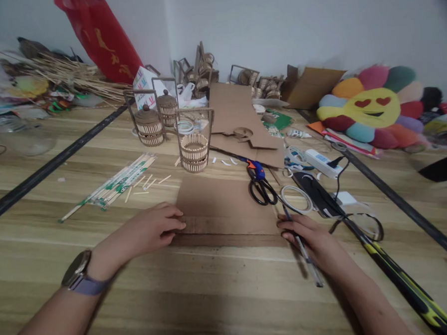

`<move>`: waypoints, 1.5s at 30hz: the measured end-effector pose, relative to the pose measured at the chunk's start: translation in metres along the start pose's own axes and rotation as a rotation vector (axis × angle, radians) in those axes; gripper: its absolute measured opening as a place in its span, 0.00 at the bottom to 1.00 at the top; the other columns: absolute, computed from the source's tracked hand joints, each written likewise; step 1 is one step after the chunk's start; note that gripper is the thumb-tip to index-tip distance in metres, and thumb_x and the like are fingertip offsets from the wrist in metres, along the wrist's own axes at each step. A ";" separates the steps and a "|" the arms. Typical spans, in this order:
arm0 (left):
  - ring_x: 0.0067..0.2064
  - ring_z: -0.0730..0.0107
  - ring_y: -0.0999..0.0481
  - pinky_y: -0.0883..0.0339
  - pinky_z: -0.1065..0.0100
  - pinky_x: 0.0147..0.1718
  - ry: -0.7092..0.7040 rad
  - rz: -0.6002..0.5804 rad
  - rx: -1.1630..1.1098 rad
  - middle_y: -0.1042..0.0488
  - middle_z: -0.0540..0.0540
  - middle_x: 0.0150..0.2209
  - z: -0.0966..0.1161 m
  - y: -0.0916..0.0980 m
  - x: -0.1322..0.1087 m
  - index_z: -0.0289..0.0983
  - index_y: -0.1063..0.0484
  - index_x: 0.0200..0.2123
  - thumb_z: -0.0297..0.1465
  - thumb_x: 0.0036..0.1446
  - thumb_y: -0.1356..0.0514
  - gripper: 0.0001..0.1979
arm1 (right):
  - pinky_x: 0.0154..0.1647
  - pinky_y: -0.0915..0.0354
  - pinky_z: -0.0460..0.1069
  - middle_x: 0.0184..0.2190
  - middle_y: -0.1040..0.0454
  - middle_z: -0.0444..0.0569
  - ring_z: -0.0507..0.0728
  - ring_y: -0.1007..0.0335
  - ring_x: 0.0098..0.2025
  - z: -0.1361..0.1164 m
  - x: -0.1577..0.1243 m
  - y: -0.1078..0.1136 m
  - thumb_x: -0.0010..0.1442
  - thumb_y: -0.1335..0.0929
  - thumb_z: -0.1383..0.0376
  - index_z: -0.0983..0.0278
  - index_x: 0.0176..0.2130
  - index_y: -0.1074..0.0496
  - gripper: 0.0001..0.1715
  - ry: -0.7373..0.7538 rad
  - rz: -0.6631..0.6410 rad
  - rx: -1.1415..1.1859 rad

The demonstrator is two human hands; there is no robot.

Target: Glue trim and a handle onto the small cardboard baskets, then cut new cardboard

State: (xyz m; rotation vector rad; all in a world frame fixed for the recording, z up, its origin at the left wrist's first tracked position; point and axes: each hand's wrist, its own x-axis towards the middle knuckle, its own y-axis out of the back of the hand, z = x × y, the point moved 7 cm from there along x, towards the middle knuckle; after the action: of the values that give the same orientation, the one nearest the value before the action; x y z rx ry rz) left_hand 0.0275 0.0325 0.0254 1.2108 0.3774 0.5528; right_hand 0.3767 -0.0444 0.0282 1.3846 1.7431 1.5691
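A flat rectangular piece of cardboard (218, 203) lies in front of me, a creased strip along its near edge. At its left edge, the fingers and thumb of my left hand (161, 226) close on the corner. My right hand (305, 238) has a slim pen (305, 255) between its fingers, and its fingertips touch the cardboard's right edge. Black-handled scissors (262, 185) lie across the cardboard's far right corner. Beyond the sheet stands a small bucket of wooden sticks (195, 154) with a tall handle.
Wrapped sticks (123, 180) and loose pieces lie left. Two lidded buckets (149, 126) stand behind them. A larger cardboard sheet (231, 104) lies at the back. To the right are a cable coil (296, 199), a power strip (322, 162), a yellow-black tool (401, 278) and a flower cushion (374, 109).
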 end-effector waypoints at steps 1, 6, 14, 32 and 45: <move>0.52 0.58 0.25 0.30 0.61 0.51 0.003 0.004 0.005 0.24 0.43 0.52 0.001 0.000 0.000 0.42 0.20 0.45 0.21 0.54 0.40 0.18 | 0.46 0.25 0.55 0.47 0.21 0.57 0.62 0.22 0.48 0.000 0.000 0.000 0.70 0.36 0.61 0.60 0.45 0.25 0.11 0.010 0.003 -0.005; 0.51 0.58 0.25 0.29 0.62 0.48 -0.015 0.020 0.013 0.24 0.43 0.51 0.003 0.000 0.000 0.42 0.20 0.43 0.21 0.54 0.39 0.16 | 0.46 0.26 0.55 0.47 0.21 0.56 0.62 0.23 0.48 0.000 -0.001 -0.001 0.70 0.36 0.63 0.59 0.46 0.26 0.09 0.025 0.001 -0.012; 0.50 0.59 0.24 0.29 0.62 0.47 -0.051 0.031 0.051 0.24 0.43 0.50 -0.001 -0.003 -0.002 0.43 0.20 0.43 0.22 0.54 0.40 0.16 | 0.47 0.27 0.56 0.47 0.22 0.56 0.62 0.24 0.49 0.000 -0.001 -0.002 0.70 0.36 0.63 0.59 0.46 0.27 0.09 0.004 -0.017 0.001; 0.47 0.60 0.21 0.26 0.64 0.44 -0.178 0.155 0.025 0.22 0.43 0.49 -0.011 -0.011 -0.007 0.45 0.20 0.45 0.23 0.56 0.42 0.18 | 0.50 0.29 0.56 0.46 0.22 0.56 0.62 0.26 0.50 -0.004 0.000 -0.001 0.70 0.36 0.62 0.59 0.45 0.25 0.10 -0.066 -0.031 0.031; 0.51 0.61 0.23 0.27 0.63 0.49 -0.090 0.066 -0.020 0.23 0.43 0.51 -0.010 -0.006 -0.003 0.45 0.19 0.45 0.25 0.58 0.42 0.16 | 0.49 0.28 0.56 0.46 0.21 0.57 0.62 0.24 0.49 -0.003 0.000 0.000 0.69 0.35 0.63 0.60 0.45 0.24 0.10 -0.044 -0.019 0.040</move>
State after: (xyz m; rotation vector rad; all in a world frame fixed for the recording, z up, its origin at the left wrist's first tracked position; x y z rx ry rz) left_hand 0.0207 0.0369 0.0162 1.2277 0.2552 0.5557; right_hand 0.3749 -0.0460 0.0289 1.4066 1.7660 1.4901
